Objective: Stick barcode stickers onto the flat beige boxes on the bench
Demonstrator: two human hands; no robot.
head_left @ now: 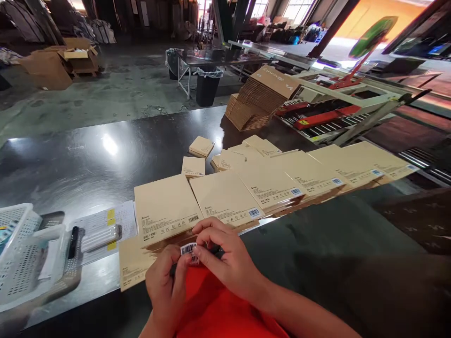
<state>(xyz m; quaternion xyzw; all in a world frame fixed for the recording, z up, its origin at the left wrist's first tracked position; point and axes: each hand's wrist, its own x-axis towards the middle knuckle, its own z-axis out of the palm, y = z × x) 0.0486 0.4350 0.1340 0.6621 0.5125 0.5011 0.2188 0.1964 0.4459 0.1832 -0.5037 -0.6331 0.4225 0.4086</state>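
As we hold it: barcode label [188,248], nearer us than the tan boxes [167,202] on the bench [77,164].
Left hand [164,274]: our fingers pinched on its left side.
Right hand [229,256]: thumb and index finger drawn together at its right edge.

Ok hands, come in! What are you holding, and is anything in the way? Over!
Left hand and right hand: both pinching white barcode label. Label partly hidden by fingers. Row of tan boxes just beyond. Over.
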